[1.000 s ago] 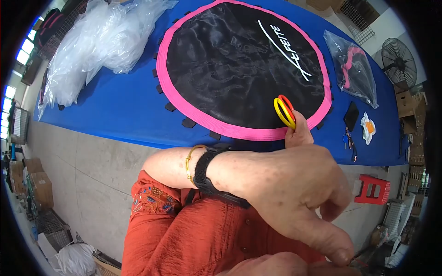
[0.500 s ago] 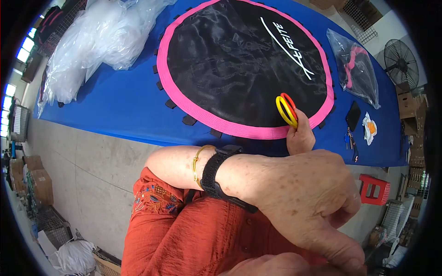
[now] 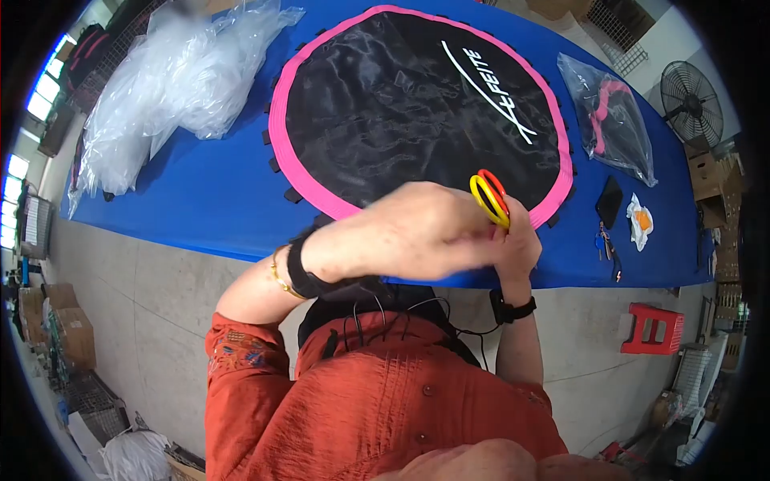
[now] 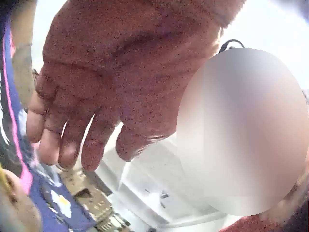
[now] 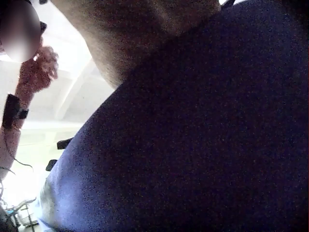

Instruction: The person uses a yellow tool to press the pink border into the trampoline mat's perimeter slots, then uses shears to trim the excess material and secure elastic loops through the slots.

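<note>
My left hand (image 3: 409, 232), blurred, is over the front edge of a round black mat (image 3: 385, 120) with a pink border, beside my right hand. In the left wrist view its palm (image 4: 125, 72) shows, fingers loosely extended with nothing in them. My right hand (image 3: 520, 248) grips scissors (image 3: 491, 200) at the table's front edge; their yellow and red handle loops stick up above the thumb, and the blades are hidden. The right wrist view shows mostly the dark blue tablecloth (image 5: 203, 135) and part of that arm.
Crumpled clear plastic bags (image 3: 172, 80) lie on the blue table at left. To the right are a bagged black and pink piece (image 3: 613, 120), a phone (image 3: 609, 200), keys (image 3: 603, 240) and a wrapper (image 3: 640, 223). A red stool (image 3: 654, 329) stands on the floor beyond.
My left hand has gone from the near right foreground up and leftward to the mat's front edge, close to my right hand. The right hand keeps holding the scissors in about the same place.
</note>
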`<state>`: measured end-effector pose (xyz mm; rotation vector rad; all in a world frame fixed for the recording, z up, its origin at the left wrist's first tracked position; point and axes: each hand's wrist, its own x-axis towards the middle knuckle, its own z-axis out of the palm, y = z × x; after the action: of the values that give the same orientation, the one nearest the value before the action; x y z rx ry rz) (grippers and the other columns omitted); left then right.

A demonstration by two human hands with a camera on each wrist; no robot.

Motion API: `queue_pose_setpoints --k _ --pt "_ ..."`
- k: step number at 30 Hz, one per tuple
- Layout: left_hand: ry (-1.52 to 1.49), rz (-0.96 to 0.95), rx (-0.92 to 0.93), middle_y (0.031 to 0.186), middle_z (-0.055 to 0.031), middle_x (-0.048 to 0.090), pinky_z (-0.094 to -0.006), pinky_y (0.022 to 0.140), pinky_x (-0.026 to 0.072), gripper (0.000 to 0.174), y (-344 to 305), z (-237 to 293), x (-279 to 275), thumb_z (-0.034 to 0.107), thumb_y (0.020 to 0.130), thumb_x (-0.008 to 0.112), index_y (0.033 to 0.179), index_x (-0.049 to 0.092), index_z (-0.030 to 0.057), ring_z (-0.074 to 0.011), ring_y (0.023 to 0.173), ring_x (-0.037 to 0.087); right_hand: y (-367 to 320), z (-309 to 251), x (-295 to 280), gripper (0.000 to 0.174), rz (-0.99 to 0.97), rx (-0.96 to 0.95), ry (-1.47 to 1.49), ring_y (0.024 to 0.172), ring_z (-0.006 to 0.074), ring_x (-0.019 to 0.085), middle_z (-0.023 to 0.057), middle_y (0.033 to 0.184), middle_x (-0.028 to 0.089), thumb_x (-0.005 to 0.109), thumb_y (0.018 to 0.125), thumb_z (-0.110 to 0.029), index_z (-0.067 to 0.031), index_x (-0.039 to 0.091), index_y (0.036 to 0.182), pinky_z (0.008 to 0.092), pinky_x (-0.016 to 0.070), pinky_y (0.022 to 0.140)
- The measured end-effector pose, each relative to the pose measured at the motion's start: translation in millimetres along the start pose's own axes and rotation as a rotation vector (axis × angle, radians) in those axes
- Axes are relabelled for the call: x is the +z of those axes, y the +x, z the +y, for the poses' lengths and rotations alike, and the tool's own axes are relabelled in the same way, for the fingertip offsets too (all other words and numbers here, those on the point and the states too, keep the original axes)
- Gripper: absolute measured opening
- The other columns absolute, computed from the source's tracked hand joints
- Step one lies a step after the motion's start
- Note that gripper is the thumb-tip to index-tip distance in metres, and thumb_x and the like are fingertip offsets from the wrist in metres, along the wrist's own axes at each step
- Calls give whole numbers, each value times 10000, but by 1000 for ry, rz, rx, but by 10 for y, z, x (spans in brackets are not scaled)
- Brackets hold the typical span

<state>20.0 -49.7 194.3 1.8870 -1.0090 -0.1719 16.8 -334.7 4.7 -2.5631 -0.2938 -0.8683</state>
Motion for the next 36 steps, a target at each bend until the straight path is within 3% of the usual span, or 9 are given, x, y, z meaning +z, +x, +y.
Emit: queue_pose_setpoints --k 3,5,6,8,9,13,23,36 --pt "151 -8 -85 931 -166 726 -436 731 573 235 -211 -579 28 257 1023 751 1025 767 23 -371 861 738 17 -27 -20 547 10 -27 -28 1163 333 761 113 1336 749 713 896 25 -115 654 1421 404 632 941" --pt "315 96 -232 1108 -177 747 -444 857 587 284 -385 -872 125 286 1035 742 1139 757 22 -376 1016 746 17 -29 -13 552 15 -22 -27 1161 333 762 112 1337 750 714 894 24 -118 653 1424 403 632 941" --pt "316 93 -226 1108 -177 747 -444 857 587 284 -467 -1020 198 286 1035 742 1139 757 22 -376 1016 746 15 -32 -16 552 8 -17 -31 1161 334 762 111 1340 750 714 894 17 -118 653 1426 404 632 942" --pt "508 179 -88 1339 -184 708 -472 1037 549 357 -611 -1234 360 316 1041 736 1249 733 26 -380 1263 685 11 -25 -21 552 3 -11 -43 1161 336 762 110 1343 750 714 895 10 -117 652 1428 405 632 943" --pt "522 116 -184 1502 -182 636 -525 1188 449 412 -682 -1300 440 343 1051 718 1319 703 31 -391 1464 555 7 -18 -15 556 -11 -1 -56 1164 338 761 110 1345 750 710 893 7 -117 651 1432 407 631 945" --pt "628 158 -177 1529 -179 622 -582 1251 375 464 -752 -1434 607 379 1074 677 1409 653 57 -387 1509 516 12 -51 -49 567 -61 39 -86 1167 346 760 114 1351 747 693 887 7 -114 649 1439 418 630 952" --pt "675 156 -154 1600 -145 590 -589 1254 359 548 -780 -1436 646 418 1098 602 1531 610 83 -394 1507 504 38 -97 -71 547 -98 81 -91 1155 351 762 117 1347 748 689 902 7 -103 654 1437 423 630 951" --pt "695 150 -164 1618 -130 576 -583 1258 350 526 -774 -1455 667 425 1102 581 1525 621 115 -378 1508 500 94 -245 -159 490 -45 -1 -39 1119 354 769 128 1302 766 691 909 24 -92 693 1385 413 633 929"
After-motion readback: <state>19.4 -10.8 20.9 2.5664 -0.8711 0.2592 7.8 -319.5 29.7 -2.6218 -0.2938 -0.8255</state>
